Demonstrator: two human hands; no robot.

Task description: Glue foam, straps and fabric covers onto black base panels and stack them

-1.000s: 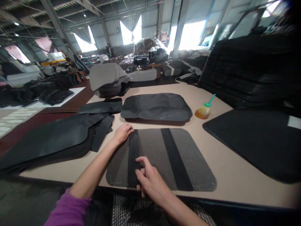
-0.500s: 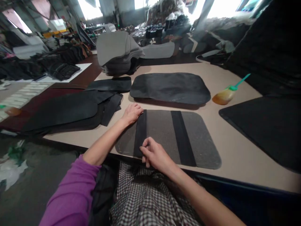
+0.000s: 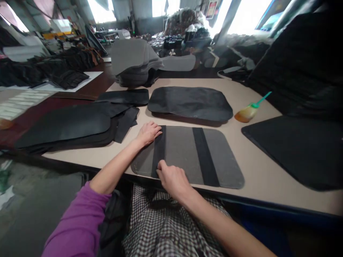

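A grey rounded panel (image 3: pixel 179 153) lies flat at the table's near edge, crossed by two black strips, a left strip (image 3: pixel 160 146) and a right strip (image 3: pixel 205 157). My left hand (image 3: pixel 150 134) rests at the far end of the left strip, its fingers laid flat over the panel's edge. At the near end of that same strip, my right hand (image 3: pixel 173 180) has its fingers curled and closed on the strip. The undersides of the right fingers are hidden.
Behind the panel lies a stack of black rounded pieces (image 3: pixel 190 103). More black pieces (image 3: pixel 66 123) are piled at left, with a grey stack (image 3: pixel 131 59) farther back. To the right are a bottle of amber liquid with a green nozzle (image 3: pixel 245 113) and a large black piece (image 3: pixel 297 150).
My right hand has turned palm-down and moved slightly up onto the left strip's near end. My left hand stays at the far end. The camera view has shifted slightly.
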